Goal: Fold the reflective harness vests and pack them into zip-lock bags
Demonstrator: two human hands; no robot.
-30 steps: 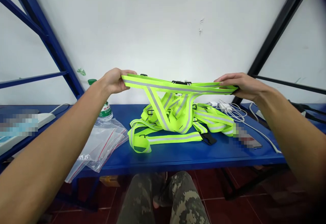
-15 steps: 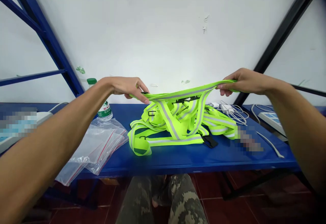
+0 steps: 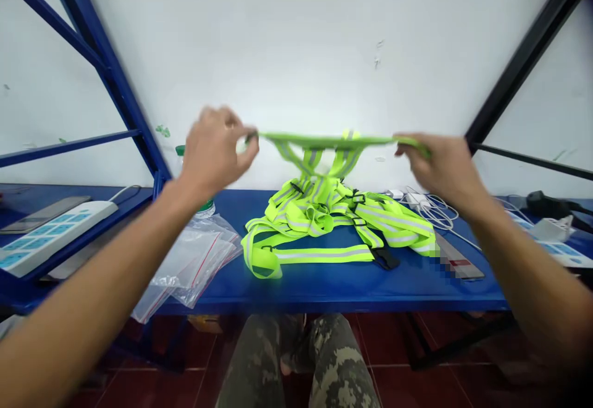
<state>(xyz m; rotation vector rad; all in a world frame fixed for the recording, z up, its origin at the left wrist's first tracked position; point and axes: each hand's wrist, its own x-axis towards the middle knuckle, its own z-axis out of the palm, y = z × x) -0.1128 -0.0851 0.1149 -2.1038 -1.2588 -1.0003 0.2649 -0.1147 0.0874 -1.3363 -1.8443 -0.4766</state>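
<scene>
Reflective safety vest [image 3: 324, 141], top strap held taut above a blue table [image 3: 352, 290]; left hand [image 3: 215, 154] pinching it at ten o'clock, right hand [image 3: 445, 170] at two o'clock.

From my station I recorded the left forearm [image 3: 92, 284] and right forearm [image 3: 523, 278] as bare, tapering to an ungloved left hand [image 3: 215, 154] and right hand [image 3: 445, 173], both slightly motion-blurred. Below them I noted camouflage trousers [image 3: 252, 358], mottled in olive, tan and dark brown, covering both legs. The fabric finish appeared matte.
</scene>
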